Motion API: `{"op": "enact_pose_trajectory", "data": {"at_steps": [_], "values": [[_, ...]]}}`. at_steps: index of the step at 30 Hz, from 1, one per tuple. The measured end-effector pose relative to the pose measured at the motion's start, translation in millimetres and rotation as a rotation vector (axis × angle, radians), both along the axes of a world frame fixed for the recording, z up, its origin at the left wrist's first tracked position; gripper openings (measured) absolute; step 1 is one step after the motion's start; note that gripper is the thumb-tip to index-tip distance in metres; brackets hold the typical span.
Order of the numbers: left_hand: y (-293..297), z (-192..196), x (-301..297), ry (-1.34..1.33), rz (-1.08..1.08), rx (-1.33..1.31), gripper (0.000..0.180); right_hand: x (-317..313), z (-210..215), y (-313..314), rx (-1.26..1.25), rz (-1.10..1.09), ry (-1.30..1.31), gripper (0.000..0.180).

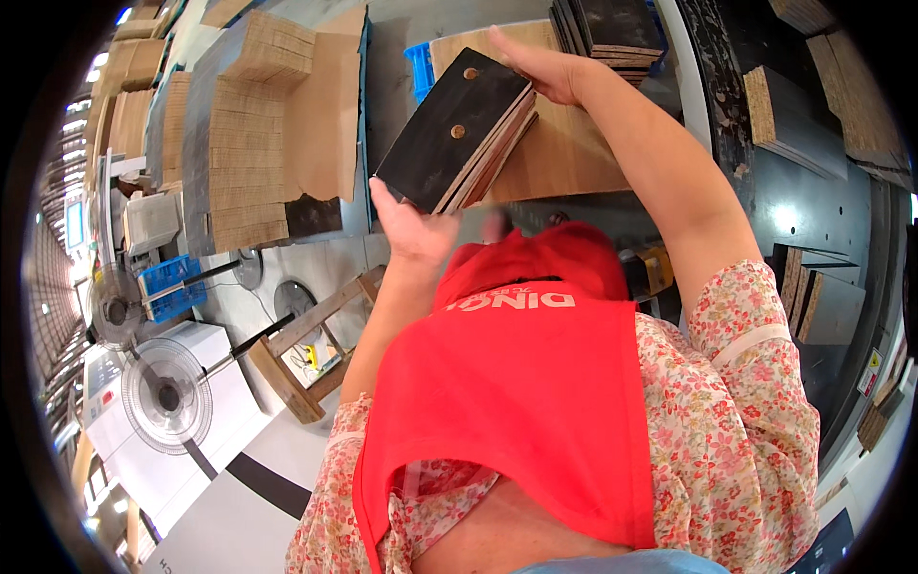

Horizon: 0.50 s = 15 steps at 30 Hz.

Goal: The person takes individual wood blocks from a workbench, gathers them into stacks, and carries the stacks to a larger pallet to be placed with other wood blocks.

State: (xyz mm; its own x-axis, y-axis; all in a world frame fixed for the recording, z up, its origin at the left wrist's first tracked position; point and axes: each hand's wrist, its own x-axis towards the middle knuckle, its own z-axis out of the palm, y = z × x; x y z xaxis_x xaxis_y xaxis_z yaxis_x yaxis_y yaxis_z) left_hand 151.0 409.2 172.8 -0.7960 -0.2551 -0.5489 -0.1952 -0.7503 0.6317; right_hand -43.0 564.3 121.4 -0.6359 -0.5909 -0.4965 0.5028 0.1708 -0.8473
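Observation:
A stack of black rectangular boards [442,122] is held tilted between my two hands, its brown edges facing right. Two round, wood-coloured spots show on the top board. My left hand [413,228] grips the stack's near-left end, thumb along its corner. At the far-right end, my right hand [543,73] presses against the stack, its thumb stretched out and the other fingers partly hidden. Beneath the stack lies a light wooden board [574,158] on the work surface.
To the left stand piled wood pieces in rows [251,163] beside an opened cardboard sheet [325,124]. More black boards [622,29] are stacked at the back right, near a blue crate [419,69]. A wooden stool [287,383] and a standing fan [167,392] are lower left.

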Motion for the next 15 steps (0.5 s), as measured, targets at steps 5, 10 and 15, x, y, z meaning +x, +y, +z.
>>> {"op": "enact_pose_trajectory", "data": {"at_steps": [5, 10, 15], "values": [[-12, -25, -4, 0.037, 0.026, 0.174, 0.068, 8, 2, 5, -0.106, 0.025, -0.141, 0.079], [-7, -17, -4, 0.047, 0.02, 0.211, 0.071, 3, -13, 5, -0.125, 0.008, -0.164, 0.078], [-8, -22, 2, -0.126, -0.053, 0.068, 0.075, -2, -47, 10, -0.102, 0.036, -0.146, 0.091]]}}
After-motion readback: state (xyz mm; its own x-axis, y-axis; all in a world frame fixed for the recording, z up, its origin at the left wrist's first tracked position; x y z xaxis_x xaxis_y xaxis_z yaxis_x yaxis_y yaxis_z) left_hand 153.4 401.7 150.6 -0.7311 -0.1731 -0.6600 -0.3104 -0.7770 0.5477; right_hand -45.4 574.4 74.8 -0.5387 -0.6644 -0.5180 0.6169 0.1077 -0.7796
